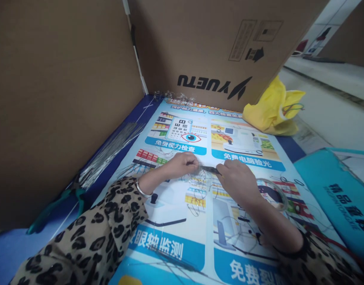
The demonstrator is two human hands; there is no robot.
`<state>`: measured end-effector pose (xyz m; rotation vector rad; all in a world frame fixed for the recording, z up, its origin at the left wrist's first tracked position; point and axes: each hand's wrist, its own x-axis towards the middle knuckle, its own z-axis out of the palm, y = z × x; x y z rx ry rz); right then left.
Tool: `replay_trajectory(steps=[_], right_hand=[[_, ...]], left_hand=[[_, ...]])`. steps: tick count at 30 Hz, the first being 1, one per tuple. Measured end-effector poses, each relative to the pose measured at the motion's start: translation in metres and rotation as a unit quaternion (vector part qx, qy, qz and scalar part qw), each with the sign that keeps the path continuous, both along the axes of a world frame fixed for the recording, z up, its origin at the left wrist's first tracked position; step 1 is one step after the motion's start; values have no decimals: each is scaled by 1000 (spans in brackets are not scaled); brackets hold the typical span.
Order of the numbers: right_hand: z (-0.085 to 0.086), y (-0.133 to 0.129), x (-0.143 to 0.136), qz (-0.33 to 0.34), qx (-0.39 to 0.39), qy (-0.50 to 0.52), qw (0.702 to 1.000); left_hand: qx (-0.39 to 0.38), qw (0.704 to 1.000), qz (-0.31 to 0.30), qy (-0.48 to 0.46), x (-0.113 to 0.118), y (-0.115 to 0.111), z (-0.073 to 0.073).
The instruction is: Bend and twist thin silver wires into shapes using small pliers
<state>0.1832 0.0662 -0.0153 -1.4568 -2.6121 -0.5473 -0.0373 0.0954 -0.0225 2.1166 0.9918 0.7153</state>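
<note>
My left hand (182, 164) is closed in a pinch, its thumb and forefinger at one end of a short dark strip (210, 169). The other end of this strip sits in the closed fingers of my right hand (238, 180), so it is stretched between both hands just above the poster (208, 217). Whether it is a wrapped bundle of wire or tape I cannot tell. Thin looped wires (196, 198) lie beneath my hands. A clear ring like a roll of tape (284, 194) is partly behind my right forearm.
Cardboard panels (199, 43) stand at the left and back. Along the left lie silvery wires (107, 154) and green-handled pliers (57, 206). On the right are a yellow bag (271, 107) and a teal box (333, 198). More dark wires (182, 261) lie near the front.
</note>
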Motion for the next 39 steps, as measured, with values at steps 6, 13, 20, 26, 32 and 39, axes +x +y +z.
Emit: replay_trajectory(steps=[6,13,20,26,32,39], right_hand=[[6,3,5,13,30,-13,999],[8,3,2,33,49,-4,998],[3,4,-2,36,24,2,999],[-1,-3,-4,-4,-2,18,1000],[5,-12,-12,-85,-71,29,993],[8,-8,-10,-61,-90,19,994]], left_hand=[[-10,1000,-20,-3,-2,0,2],[-15,999,-26,11,-1,2,2],[4,999,-32,13,-1,2,0],[-10,1000,-13,5,0,2,0],[-9,1000,4,1,1,1,-1],[6,1000,-19,17,0,2,0]])
